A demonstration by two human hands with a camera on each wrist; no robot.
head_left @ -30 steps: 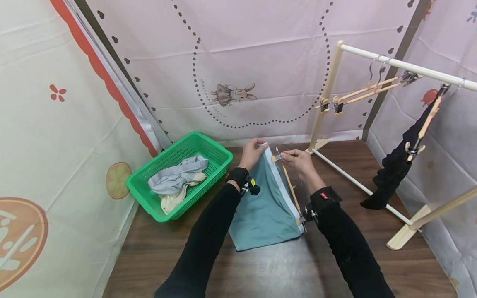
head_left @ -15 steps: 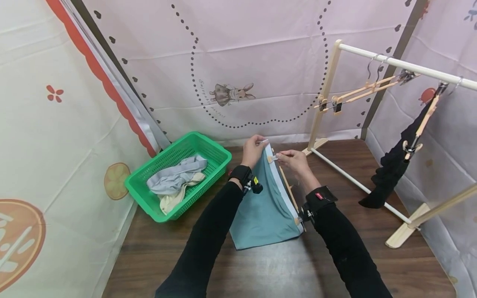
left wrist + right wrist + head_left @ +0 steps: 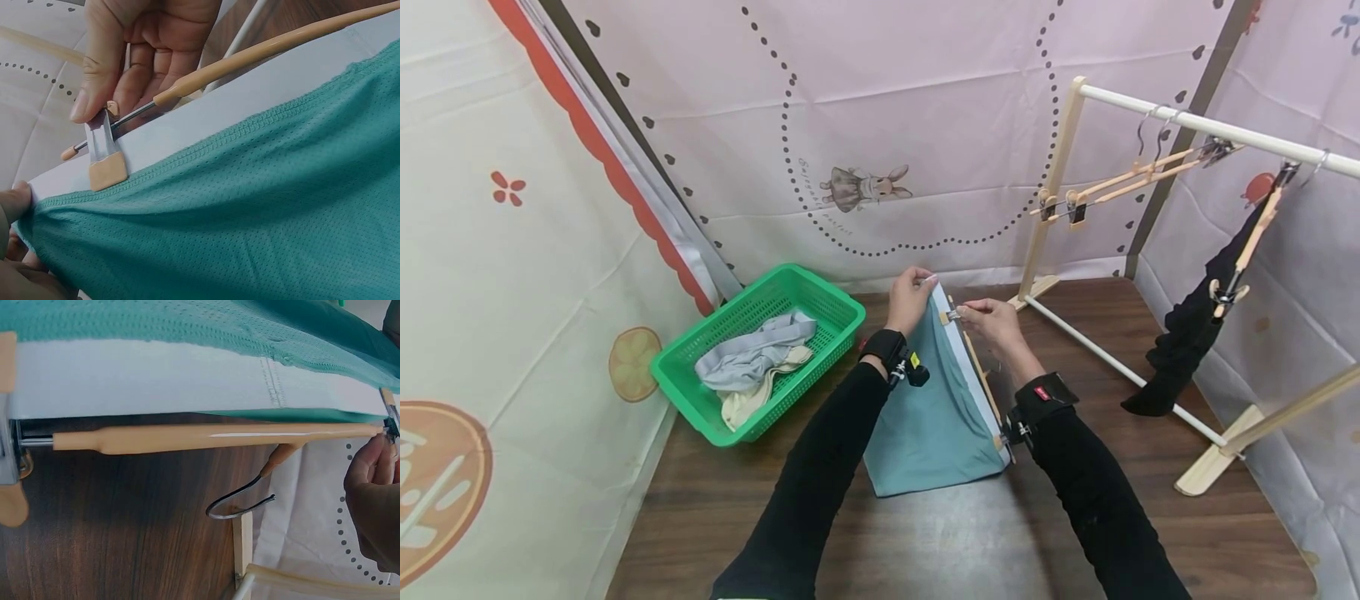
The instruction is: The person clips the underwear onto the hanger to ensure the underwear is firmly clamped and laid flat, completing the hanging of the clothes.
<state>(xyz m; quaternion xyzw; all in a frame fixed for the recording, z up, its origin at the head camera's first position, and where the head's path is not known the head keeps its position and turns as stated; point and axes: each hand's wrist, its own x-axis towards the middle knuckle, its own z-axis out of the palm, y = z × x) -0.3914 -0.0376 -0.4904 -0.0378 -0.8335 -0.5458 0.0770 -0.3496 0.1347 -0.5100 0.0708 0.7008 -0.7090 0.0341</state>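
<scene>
A teal mesh garment [image 3: 925,454] with a white waistband [image 3: 212,128] lies spread on the table. My left hand [image 3: 907,302] pinches the far corner of that waistband between thumb and fingers. Along the band's edge runs a clip hanger [image 3: 187,439], its metal hook [image 3: 234,509] pointing away from the cloth. My right hand [image 3: 997,327] pinches the hanger's far clip [image 3: 107,170], whose tan pad lies over the waistband. The near clip [image 3: 7,425] also sits on the band. What lies behind the cloth is hidden.
Left of the garment stands a green basket [image 3: 696,398] with grey-blue and cream cloths [image 3: 756,354]. At the right, a wooden rack with a white rail [image 3: 1217,129] carries clip hangers [image 3: 1131,179] and a black sock-like item [image 3: 1187,337]. Printed fabric walls [image 3: 880,100] enclose the table.
Early on, the right hand and far clip shifted slightly left, bringing the clip further over the waistband. Over the last half second both hands have hardly moved, keeping their holds.
</scene>
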